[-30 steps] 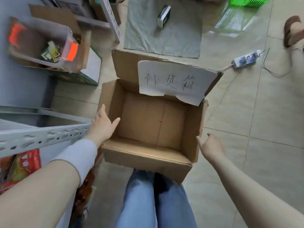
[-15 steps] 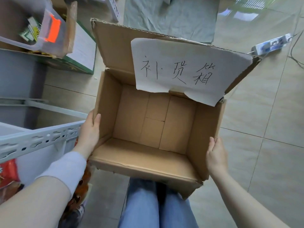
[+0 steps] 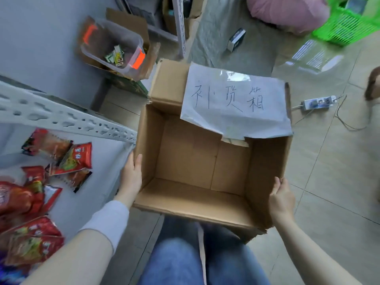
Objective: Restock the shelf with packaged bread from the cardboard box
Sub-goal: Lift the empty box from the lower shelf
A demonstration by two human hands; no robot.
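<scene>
The cardboard box [image 3: 205, 165] sits at centre, open (nothing visible inside), a handwritten paper sheet [image 3: 234, 103] on its 12 o'clock flap. The left hand [image 3: 131, 177] presses flat on its 9 o'clock wall; the right hand [image 3: 280, 200] grips its 3 o'clock wall. The shelf [image 3: 86, 182], holding red packets [image 3: 76, 159], lies at 9 o'clock.

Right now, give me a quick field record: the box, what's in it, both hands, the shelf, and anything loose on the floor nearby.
box: cardboard box, open top, flaps up, paper label handwritten on the far flap
contents: empty, bare cardboard bottom, no bread visible
left hand: flat against the box's left wall, outside
right hand: grip on the box's right wall
shelf: to the left, red snack packets lying on it
floor: power strip with cable to the right of the box, green basket farther off
</scene>
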